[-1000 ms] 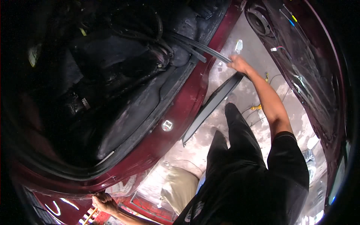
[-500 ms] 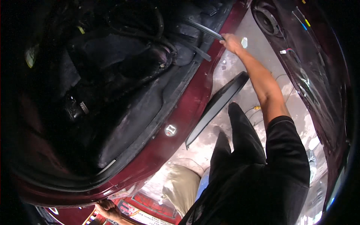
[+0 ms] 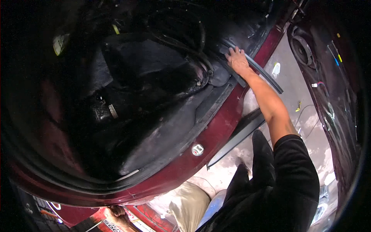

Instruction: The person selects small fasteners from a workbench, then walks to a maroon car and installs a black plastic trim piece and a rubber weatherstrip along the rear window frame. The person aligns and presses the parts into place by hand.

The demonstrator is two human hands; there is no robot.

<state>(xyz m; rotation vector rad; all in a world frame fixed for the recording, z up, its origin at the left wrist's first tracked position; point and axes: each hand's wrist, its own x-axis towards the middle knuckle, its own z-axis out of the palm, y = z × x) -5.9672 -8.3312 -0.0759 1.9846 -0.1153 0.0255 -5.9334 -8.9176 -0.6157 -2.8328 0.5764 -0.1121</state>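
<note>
My right hand [image 3: 237, 62] reaches forward over the dark-red car sill [image 3: 218, 133], its fingers bent over a long grey-black trim strip [image 3: 266, 76]. One end of this strip sticks out past the sill; the other runs into the car's dark interior. A shorter dark strip [image 3: 236, 76] lies beside it, under the hand. At the lower left, my left hand [image 3: 117, 217] is closed at the edge of the dark-red door frame [image 3: 112, 199], its fingertips partly hidden.
An opened door [image 3: 334, 112] stands at the right, with its speaker [image 3: 302, 51] and wires bare. A long grey panel [image 3: 235, 141] leans by the sill near my feet. A beige bag-like bundle [image 3: 189, 203] sits below the door frame. A cable lies on the floor.
My right hand has moved from the strip's end to further along it, over the interior edge. The strip now juts out past the sill. The whole view has shifted; my left hand stays at the frame.
</note>
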